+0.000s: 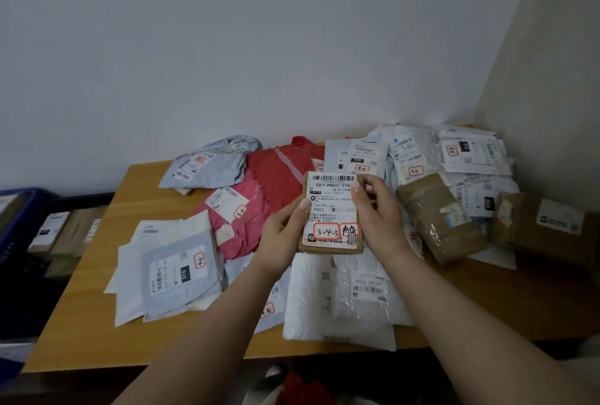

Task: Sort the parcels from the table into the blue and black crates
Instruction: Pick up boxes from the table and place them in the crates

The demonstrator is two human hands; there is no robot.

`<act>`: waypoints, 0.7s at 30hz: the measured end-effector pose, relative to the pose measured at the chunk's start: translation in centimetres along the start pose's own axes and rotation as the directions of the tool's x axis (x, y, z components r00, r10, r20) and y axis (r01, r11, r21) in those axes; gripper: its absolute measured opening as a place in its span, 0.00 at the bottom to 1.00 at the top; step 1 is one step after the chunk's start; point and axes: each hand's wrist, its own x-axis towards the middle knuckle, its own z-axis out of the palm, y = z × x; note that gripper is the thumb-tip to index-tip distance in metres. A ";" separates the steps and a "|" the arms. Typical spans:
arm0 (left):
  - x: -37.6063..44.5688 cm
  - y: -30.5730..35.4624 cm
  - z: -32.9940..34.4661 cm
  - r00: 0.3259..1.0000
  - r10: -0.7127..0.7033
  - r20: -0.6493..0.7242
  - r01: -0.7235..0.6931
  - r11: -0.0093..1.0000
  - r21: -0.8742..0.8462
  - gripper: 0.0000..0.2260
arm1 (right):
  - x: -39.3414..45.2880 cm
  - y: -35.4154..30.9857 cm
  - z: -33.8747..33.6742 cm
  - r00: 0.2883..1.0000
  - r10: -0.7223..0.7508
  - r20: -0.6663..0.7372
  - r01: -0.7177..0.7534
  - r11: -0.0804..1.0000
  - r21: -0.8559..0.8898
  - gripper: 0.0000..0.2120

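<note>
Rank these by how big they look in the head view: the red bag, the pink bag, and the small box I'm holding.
1. red bag and pink bag: alike, both partly covered, so unranked.
2. small box, held by the left hand and right hand; nearer the camera, yet smallest.

Two hands are in view, the left hand (281, 235) and the right hand (378, 216), and between them they hold one small cardboard box (331, 213) bearing one white label.

On the desk (97, 274) lie two red or pink bags: one pink mailer (240, 219) and one red mailer (282, 174) behind it.

Two more brown cardboard parcels sit near the right edge: a taped box (438, 216) and a larger box (545, 226).

Grey and white bags are many and overlap, so no exact count is possible.

One blue crate (19, 219) stands past the left edge.
</note>
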 end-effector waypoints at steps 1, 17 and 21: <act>-0.1 -0.1 -0.1 1.000 -0.003 -0.009 0.003 1.000 0.001 0.19 | 0.0 -0.1 0.1 1.000 -0.005 0.002 0.005 1.000 -0.009 0.03; -2.9 -0.9 -6.2 0.972 -0.086 -0.218 0.075 0.995 -0.058 0.15 | -1.5 0.6 6.6 0.976 0.065 0.207 -0.056 0.997 -0.046 0.25; -4.1 -1.1 -10.2 0.957 -0.123 -0.264 0.097 0.989 -0.109 0.16 | -2.3 0.6 11.1 0.982 0.029 0.188 -0.010 0.995 -0.100 0.12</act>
